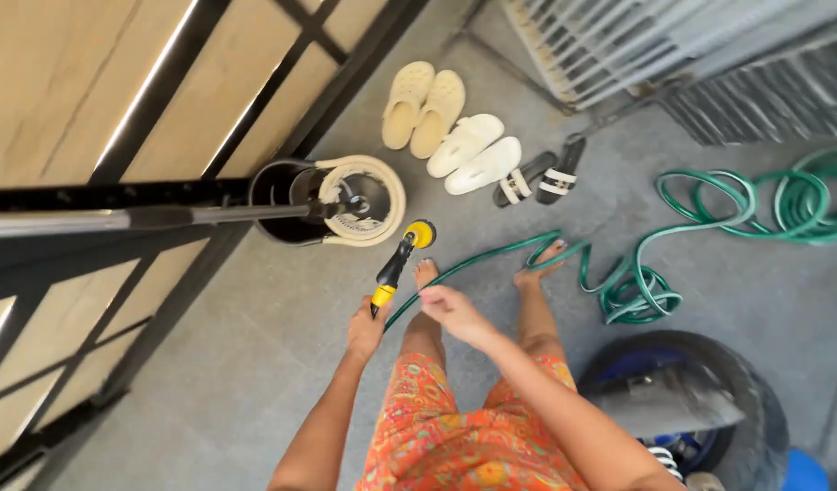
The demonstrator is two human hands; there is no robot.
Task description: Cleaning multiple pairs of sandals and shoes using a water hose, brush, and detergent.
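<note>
Spray nozzle [398, 262] in left hand [365, 329]

No packages, labels, signs or screens are visible.

The spray nozzle [398, 264] is showing black with yellow at its head and grip, and the hose [636, 264] is running green across the grey floor [255, 364]. The clogs [423, 105] are looking pale yellow, the slippers [475, 153] white, and the sandals [538, 177] black with white bands. The skirt [455, 427] is glowing orange with a multicoloured floral pattern, and the bucket [286, 200] is standing black with a cream ring.
</note>
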